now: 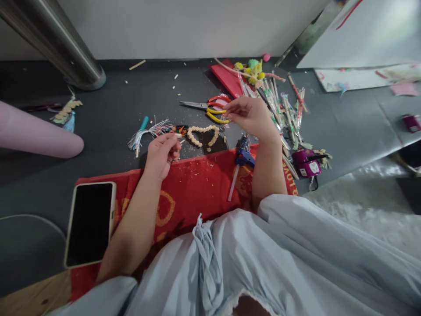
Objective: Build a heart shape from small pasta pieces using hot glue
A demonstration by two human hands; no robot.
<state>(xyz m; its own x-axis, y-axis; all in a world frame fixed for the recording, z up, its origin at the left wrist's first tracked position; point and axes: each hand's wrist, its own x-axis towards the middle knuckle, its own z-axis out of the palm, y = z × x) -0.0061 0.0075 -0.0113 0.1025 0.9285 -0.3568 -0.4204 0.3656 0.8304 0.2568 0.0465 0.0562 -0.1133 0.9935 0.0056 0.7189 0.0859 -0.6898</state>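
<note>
My left hand (162, 153) is closed over the near edge of the red cloth, with a small pale piece (178, 135) pinched at the fingertips. Just right of it lies a cream, knobbly braided strip (203, 130) bent like a heart, its lower ends apart. My right hand (251, 116) hovers farther right, thumb and fingers drawn together; anything between them is too small to make out. By those fingertips are scissors (194, 105) with red handles and a pair of yellow handles (215, 116). Below my right hand is a blue glue gun (244, 153) with a clear glue stick (233, 182).
A red cloth (197, 184) covers the near table edge, with a phone (90, 224) at left. White and coloured strings (149, 131) lie beside a teal tube (144, 123). Wrapped sticks (289, 114) pile up at right near a purple box (306, 162). A metal post (75, 57) stands back left.
</note>
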